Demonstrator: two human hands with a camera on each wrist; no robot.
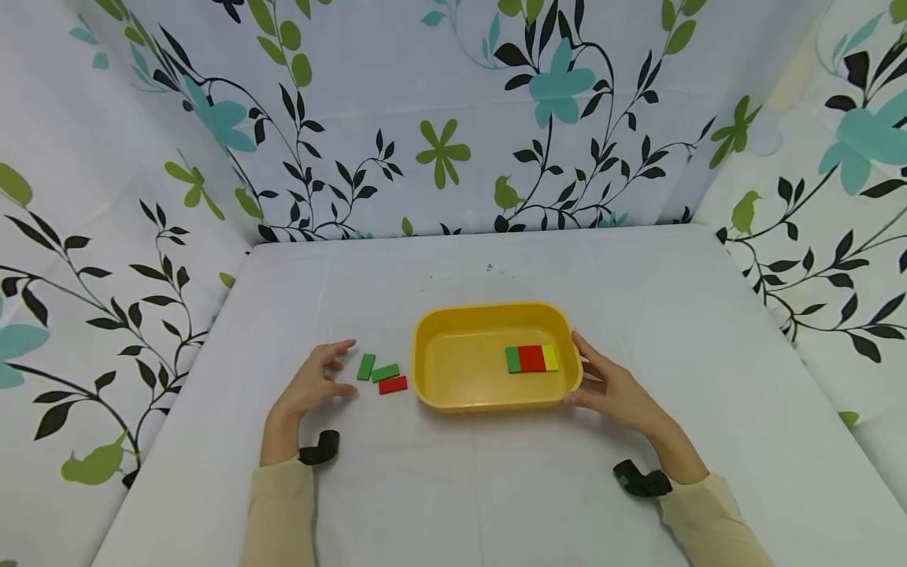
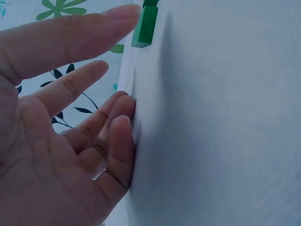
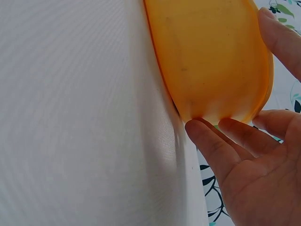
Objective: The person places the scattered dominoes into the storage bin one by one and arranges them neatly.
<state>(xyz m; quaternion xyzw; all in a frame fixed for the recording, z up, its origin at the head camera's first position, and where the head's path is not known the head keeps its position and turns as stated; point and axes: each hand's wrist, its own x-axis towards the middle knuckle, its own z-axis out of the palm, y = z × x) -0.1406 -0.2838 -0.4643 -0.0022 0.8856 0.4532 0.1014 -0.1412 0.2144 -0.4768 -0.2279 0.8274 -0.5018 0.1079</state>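
A yellow tray (image 1: 457,366) sits on the white table, with my right hand (image 1: 615,392) spread round its right end, thumb at the near corner and fingers along the far side. The right wrist view has several fingertips against the tray's end wall (image 3: 211,61). Inside, toward the right, lie green (image 1: 513,360), red (image 1: 531,359) and yellow (image 1: 549,357) blocks side by side. Left of the tray are two green blocks (image 1: 365,367) and one red block (image 1: 393,385). Beside them my left hand (image 1: 312,382) holds nothing, its fingers loosely bent and thumb apart.
The white tabletop (image 1: 453,488) spreads out around the tray. A curtain with leaf and flower prints (image 1: 439,153) hangs behind the table and along both sides. Each wrist bears a black device, the left one (image 1: 320,447) and the right one (image 1: 641,479).
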